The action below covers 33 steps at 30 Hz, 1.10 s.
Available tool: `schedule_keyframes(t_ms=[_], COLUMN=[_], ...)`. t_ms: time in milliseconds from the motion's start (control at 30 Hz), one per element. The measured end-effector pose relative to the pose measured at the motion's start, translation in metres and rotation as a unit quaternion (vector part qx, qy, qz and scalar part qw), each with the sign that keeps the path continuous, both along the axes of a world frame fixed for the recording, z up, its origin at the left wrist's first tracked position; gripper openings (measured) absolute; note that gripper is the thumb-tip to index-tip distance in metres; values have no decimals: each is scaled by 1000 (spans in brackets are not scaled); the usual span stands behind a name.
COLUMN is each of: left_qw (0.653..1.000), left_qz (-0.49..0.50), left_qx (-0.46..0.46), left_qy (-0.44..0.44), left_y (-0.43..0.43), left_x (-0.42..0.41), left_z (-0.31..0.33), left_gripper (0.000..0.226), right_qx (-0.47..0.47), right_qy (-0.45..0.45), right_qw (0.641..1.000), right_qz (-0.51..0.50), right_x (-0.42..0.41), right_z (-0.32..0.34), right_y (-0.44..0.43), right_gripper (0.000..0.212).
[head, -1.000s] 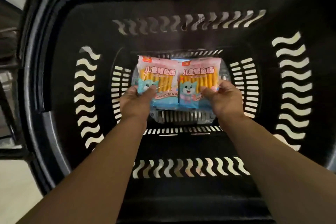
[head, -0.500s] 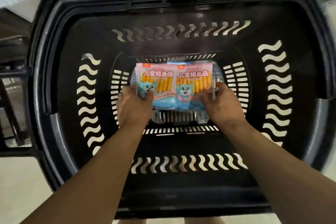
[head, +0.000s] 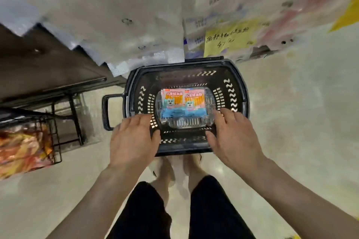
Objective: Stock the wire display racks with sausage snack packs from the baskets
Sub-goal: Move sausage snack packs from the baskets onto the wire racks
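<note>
Lying in the basket: two sausage snack packs [head: 183, 104] rest flat and side by side on the bottom of the black basket [head: 186, 65], at the centre of the frame, their inner edges meeting.
Pack look: each has a pink top band with red and white Chinese lettering, a row of orange-yellow sausage sticks, a teal cartoon animal at its lower left and a light-blue bottom strip; the small print is too blurred to read.
Around the packs: clear glossy plastic [head: 208, 120] shows beside and below them; whether it is a bag or a tray cannot be told.
Basket: black plastic with wavy slots in its walls, standing on the pale floor [head: 291, 122], with a loop handle [head: 105, 111] sticking out toward the left of the frame.
Left hand [head: 133, 141]: palm down, fingers straight and slightly spread, holding nothing, over the basket's near-left corner; whether it touches the rim cannot be told.
Right hand [head: 236, 137]: palm down, fingers spread wide, holding nothing, over the near-right corner, clear of the packs.
Person: black shorts and lower legs at the bottom centre, feet just below the basket in the frame.
Wire rack [head: 56, 137]: black, at the left edge, holding blurred orange and yellow packets [head: 23, 149].
Upper frame: a dark shelf [head: 48, 68] at upper left, pale plastic-wrapped goods across the top, and a yellow handwritten sign [head: 227, 40] above and right of the basket.
</note>
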<state>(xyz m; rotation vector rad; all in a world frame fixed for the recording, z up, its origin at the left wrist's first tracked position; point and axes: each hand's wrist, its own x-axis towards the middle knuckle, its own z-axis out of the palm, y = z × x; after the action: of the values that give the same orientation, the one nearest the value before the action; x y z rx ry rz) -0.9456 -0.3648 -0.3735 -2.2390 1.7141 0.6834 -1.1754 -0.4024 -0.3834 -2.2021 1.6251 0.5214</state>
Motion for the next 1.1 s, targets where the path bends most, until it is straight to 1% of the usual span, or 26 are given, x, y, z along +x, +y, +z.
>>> schedule_keyframes(t_ms=[67,133,233,333,433,500,633,800,867,933,1000,1100], left_qw=[999,997,992,986,979,972,961,946,939,929,918,895], left_qz=[-21,-44,-65,-65,-40,-20,35,126,164,207,250,306], left_qx=[-28,-56,-100,-138,-168,-191,-223,-243,-238,-237,-234,-236], left_qy=[-6,-24,-42,-72,-112,-137,-161,-172,-185,-194,-199,-221], left_y=[19,41,77,103,115,120,131,166,184,203,227,266], left_x=[5,11,19,33,48,54,50,26,14,6,0,-7], left_z=[70,134,213,267,306,326,349,363,369,376,381,386], left_gripper=[49,47,41,42,47,47,50,49,49,50,49,50], right_qx=[0,-25,-70,-118,-163,-203,-245,-271,-273,-273,-272,-283], right_qy=[-6,-12,-30,-52,-58,-65,-86,-107,-112,-120,-130,-155], right_qw=[1000,999,996,991,982,972,955,930,919,906,894,872], right_qz=[19,34,39,48,74,94,145,225,263,301,330,369], right_x=[4,8,13,18,21,23,31,34,38,45,54,72], right_z=[70,133,209,261,291,305,327,349,357,366,372,379], right_y=[23,50,82,101,103,97,81,64,60,56,60,77], right_gripper=[63,60,57,61,60,59,62,59,59,58,61,63])
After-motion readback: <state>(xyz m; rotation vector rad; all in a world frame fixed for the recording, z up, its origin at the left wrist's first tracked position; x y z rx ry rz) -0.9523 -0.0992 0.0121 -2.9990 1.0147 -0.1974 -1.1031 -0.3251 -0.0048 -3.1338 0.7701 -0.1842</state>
